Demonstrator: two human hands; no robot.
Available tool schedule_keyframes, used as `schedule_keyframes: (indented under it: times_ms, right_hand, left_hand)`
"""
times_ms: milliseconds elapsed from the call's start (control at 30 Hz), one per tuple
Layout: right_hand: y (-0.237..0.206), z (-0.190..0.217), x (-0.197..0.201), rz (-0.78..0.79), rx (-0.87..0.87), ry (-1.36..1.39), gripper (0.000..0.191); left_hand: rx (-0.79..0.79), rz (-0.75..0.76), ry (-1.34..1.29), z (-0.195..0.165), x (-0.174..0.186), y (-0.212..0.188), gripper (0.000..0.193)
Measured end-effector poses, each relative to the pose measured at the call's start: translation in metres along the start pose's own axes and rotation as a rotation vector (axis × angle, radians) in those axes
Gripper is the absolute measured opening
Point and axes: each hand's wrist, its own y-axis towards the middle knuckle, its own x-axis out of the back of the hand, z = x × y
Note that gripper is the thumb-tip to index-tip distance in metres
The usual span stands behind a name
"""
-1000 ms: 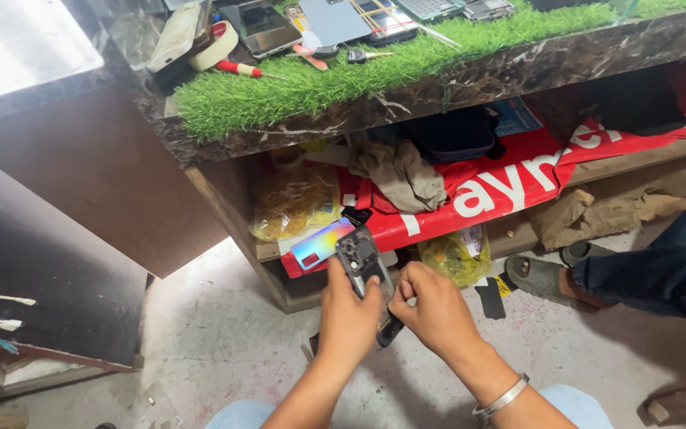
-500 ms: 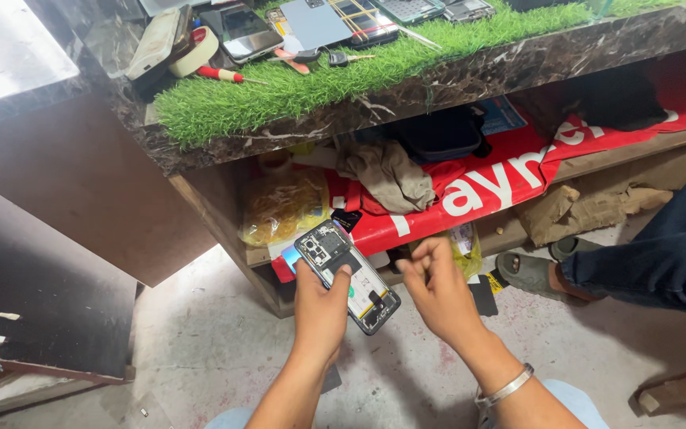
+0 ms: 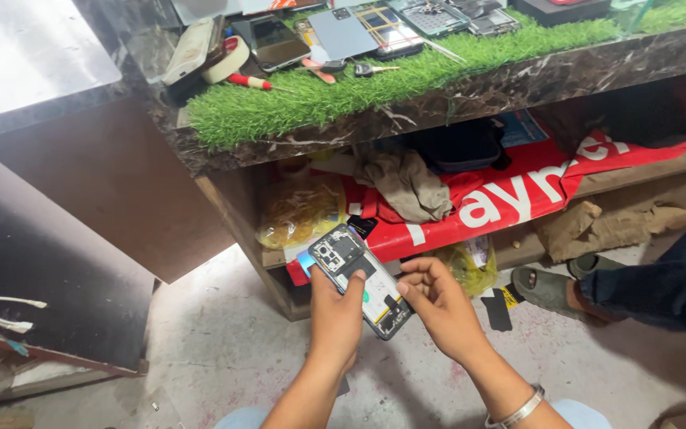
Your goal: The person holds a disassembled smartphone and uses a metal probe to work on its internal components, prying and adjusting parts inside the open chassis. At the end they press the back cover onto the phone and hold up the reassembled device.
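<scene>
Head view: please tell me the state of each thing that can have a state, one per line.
phone: back cover off, insides exposed, held tilted
left hand: gripping the phone
right hand: fingers at the phone's lower edge
red screwdriver: lying flat on the grass mat
cloth: crumpled on the shelf
</scene>
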Motion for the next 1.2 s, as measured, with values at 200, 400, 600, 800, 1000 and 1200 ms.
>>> schedule_keyframes:
  times_ms: [200,400,600,800,1000,1200]
  right_hand:
    - [-0.001,-0.008,0.004,-0.096,0.029,-0.059,0.02]
    - [-0.001,0.019,0.001,-0.203,-0.007,-0.252,0.019]
    - [-0.009,0.042,-0.008,-0.268,0.013,-0.521,0.017]
    - [-0.007,0.037,-0.005,-0.269,-0.059,-0.568,0.026]
    - [-0.004,0.031,0.003,-0.087,0.065,-0.365,0.017]
    - [-0.009,0.039,-0.008,-0.155,-0.034,-0.406,0.017]
  left_hand:
    - [0.056,0.104,-0.003,0.003,-0.007,-0.009,0.045]
    - [-0.074,0.252,0.239,0.002,-0.011,-0.017,0.051]
    - [-0.024,0.286,0.336,-0.002,-0.012,-0.024,0.051]
    - [-0.039,0.336,0.313,-0.004,-0.012,-0.028,0.051]
    - [-0.037,0.258,0.319,-0.001,-0.009,-0.022,0.05]
    - [-0.059,0.289,0.224,0.003,-0.007,-0.017,0.051]
